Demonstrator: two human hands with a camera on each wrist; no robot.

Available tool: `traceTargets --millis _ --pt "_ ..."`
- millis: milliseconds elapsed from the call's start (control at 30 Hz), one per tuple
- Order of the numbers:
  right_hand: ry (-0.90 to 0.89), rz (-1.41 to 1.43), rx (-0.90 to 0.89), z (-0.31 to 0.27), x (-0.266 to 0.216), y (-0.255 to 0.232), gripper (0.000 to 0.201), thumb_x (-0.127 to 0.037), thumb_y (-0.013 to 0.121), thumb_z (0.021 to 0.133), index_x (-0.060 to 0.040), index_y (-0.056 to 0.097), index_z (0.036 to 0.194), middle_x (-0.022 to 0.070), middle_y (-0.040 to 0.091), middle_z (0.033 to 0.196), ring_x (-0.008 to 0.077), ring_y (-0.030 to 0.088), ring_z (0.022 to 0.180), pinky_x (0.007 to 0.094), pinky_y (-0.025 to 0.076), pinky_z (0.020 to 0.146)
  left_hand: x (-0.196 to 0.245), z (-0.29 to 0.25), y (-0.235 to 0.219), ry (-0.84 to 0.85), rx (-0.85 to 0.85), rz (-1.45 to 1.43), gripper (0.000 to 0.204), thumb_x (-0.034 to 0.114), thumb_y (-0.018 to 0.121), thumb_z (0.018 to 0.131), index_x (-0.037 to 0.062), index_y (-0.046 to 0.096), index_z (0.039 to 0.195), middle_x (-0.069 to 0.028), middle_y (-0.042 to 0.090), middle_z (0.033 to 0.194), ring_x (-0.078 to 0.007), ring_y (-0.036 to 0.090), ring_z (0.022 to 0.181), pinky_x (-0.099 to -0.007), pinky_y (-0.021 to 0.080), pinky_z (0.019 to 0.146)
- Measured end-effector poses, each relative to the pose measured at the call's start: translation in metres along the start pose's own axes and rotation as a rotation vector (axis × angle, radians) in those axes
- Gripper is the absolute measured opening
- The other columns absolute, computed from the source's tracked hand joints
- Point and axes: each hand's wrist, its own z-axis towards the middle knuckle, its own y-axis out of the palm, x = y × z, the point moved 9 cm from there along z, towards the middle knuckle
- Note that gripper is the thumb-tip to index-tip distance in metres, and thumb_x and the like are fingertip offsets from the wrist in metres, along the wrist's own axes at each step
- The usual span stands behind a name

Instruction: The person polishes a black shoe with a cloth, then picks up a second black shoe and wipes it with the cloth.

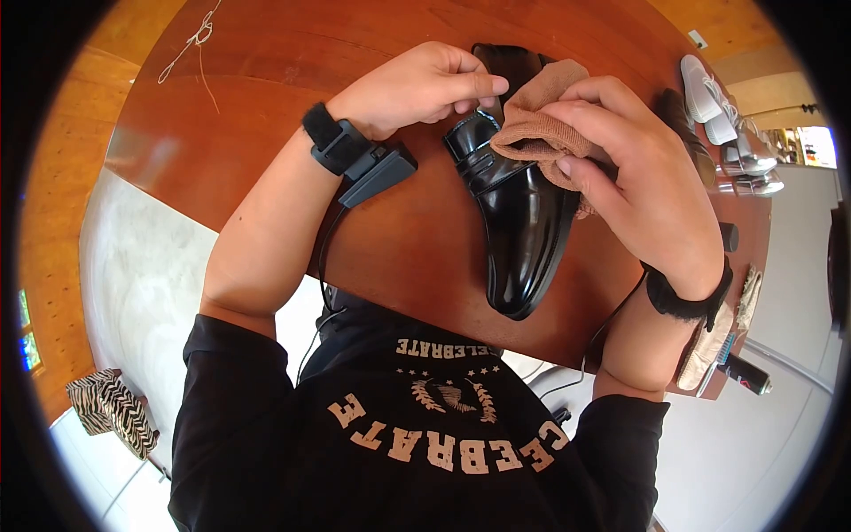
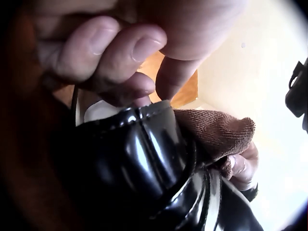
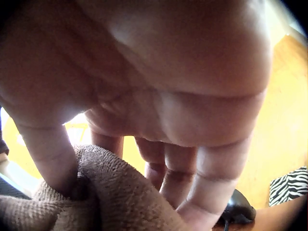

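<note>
A glossy black shoe (image 1: pixel 523 239) stands on the table with its toe toward the person. At its upper edge is the left hand (image 1: pixel 425 84), fingers curled and thumb extended; in the left wrist view the fingertips (image 2: pixel 144 48) meet the rim of the shoe (image 2: pixel 144 159), partly hidden behind it. A brown cloth (image 1: pixel 541 133) is gripped by the right hand (image 1: pixel 647 168) and lies against the shoe's upper. The right wrist view shows the thumb pressed into the folded cloth (image 3: pixel 125 192), with the other fingers of the right hand (image 3: pixel 168 106) reaching down beside it.
White shoes (image 1: pixel 705 93) and other footwear stand at the table's right side. A brush (image 1: pixel 709 346) and a black can (image 1: pixel 746 374) lie near the right edge. Thin string (image 1: pixel 199 40) is at the far left; cables run from both wrists.
</note>
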Motion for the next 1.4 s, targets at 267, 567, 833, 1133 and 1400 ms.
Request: traceTargets --millis 267,567,833,1133,1400 --pt "0.013 0.022 -0.014 0.001 -0.001 0.0 0.037 0.001 0.068 0.084 0.0025 0.064 0.121 0.0147 0.061 0.117 0.0348 0.065 0.097 0.0365 0.053 0.084 -0.004 -0.006 0.005 -0.071 -0.17 0.062 0.027 0.028 0.063 0.102 0.0037 0.066 0.091 0.009 0.043 0.063 -0.0015 0.031 0.05 -0.0218 0.023 0.044" --pt "-0.001 -0.015 0.0 0.0 0.0 0.0 0.036 0.001 0.068 0.084 0.0026 0.064 0.121 0.0142 0.061 0.116 0.0337 0.065 0.097 0.036 0.053 0.084 -0.005 -0.006 0.008 -0.06 -0.214 0.036 0.023 0.023 0.062 0.101 0.0039 0.065 0.089 0.0084 0.043 0.063 -0.0019 0.033 0.051 -0.0216 0.025 0.045" --pt "0.021 0.005 -0.011 0.0 0.002 0.001 0.036 0.001 0.068 0.084 0.0026 0.064 0.12 0.0141 0.061 0.116 0.0331 0.065 0.098 0.0355 0.052 0.085 -0.001 -0.005 0.004 0.002 -0.198 0.032 0.016 0.017 0.061 0.098 0.0041 0.065 0.088 0.0081 0.046 0.065 -0.0015 0.034 0.053 -0.0211 0.025 0.046" --pt "0.024 0.0 -0.012 -0.001 0.003 0.002 0.036 0.001 0.068 0.084 0.0024 0.064 0.12 0.014 0.061 0.116 0.0337 0.064 0.099 0.0358 0.052 0.085 0.008 -0.003 -0.002 0.082 -0.118 -0.088 0.012 0.01 0.059 0.097 0.0017 0.066 0.094 0.0025 0.058 0.078 -0.0007 0.038 0.053 -0.0187 0.027 0.048" --pt "0.008 -0.019 -0.004 -0.001 0.002 0.001 0.036 0.001 0.069 0.084 0.0018 0.065 0.12 0.0141 0.061 0.116 0.0336 0.064 0.099 0.0355 0.052 0.086 0.004 -0.002 -0.001 0.057 -0.141 -0.066 0.013 0.012 0.062 0.098 0.0011 0.068 0.095 0.0051 0.055 0.075 -0.0005 0.036 0.054 -0.0195 0.027 0.048"
